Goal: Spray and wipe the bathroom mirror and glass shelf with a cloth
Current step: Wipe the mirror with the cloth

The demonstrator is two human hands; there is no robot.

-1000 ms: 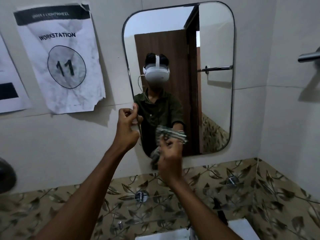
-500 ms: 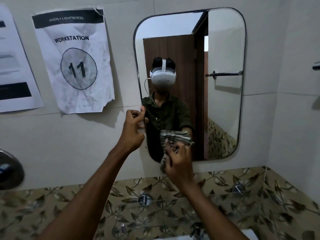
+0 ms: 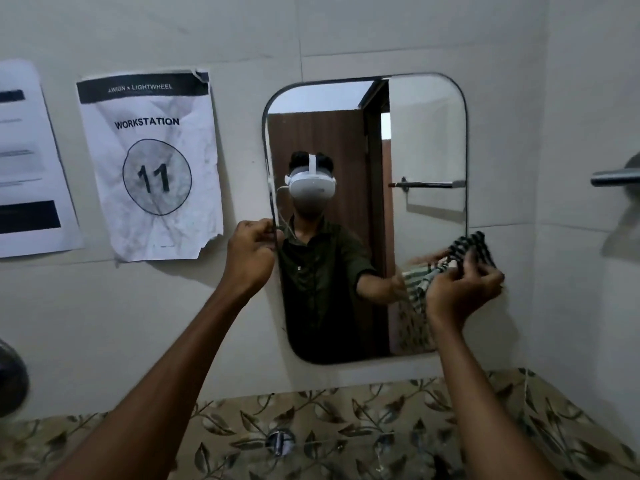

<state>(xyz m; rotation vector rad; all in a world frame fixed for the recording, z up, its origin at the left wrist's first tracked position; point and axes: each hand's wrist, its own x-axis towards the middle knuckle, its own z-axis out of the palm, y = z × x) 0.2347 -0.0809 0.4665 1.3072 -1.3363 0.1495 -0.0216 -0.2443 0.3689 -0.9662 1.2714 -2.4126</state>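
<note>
Striped cloth [image 3: 472, 249], dark and white, is bunched against the right edge of the mirror [image 3: 426, 133]. The right hand [image 3: 460, 289] has its fingers clamped on the cloth. The left hand [image 3: 251, 252] grips the mirror's left edge, fingers curled together.

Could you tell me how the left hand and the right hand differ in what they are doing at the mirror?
The left hand is closed on the mirror at its left edge, with no cloth; the right hand is closed on the striped cloth at the mirror's right edge. The left hand sits slightly higher than the right hand. Both reach up from bare forearms at about mid-height of the mirror.
</note>
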